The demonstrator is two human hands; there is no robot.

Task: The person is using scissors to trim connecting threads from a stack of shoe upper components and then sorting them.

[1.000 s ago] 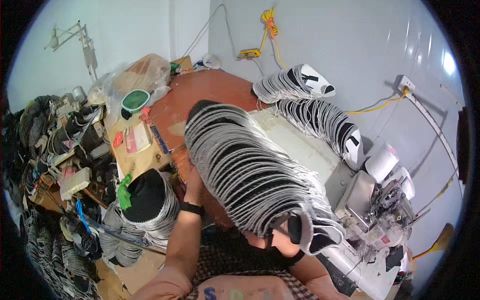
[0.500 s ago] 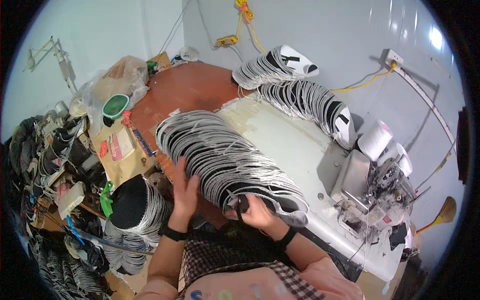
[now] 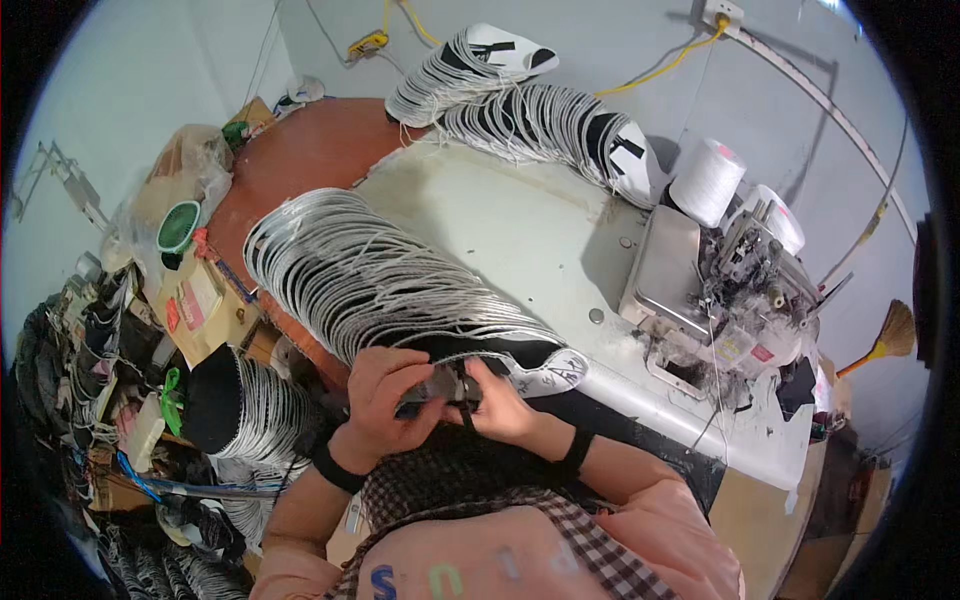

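A long stack of black-and-white shoe upper pieces (image 3: pixel 390 280), linked by white threads, lies across the white sewing table (image 3: pixel 530 220). My left hand (image 3: pixel 385 395) grips the near end of this stack at the table's front edge. My right hand (image 3: pixel 497 402) pinches the same end, its fingers on a dark piece beside a white printed piece (image 3: pixel 548 372). Both hands sit close together, touching the stack.
An overlock sewing machine (image 3: pixel 720 290) with white thread cones (image 3: pixel 708 180) stands at the right. A second chain of shoe pieces (image 3: pixel 530 110) lies at the back. Another bundle (image 3: pixel 240 410) sits low on my left, beside cluttered boxes and a green-rimmed bowl (image 3: pixel 178 228).
The stack has come down from in front of me onto the table. Both hands have moved in from its sides to its near end.
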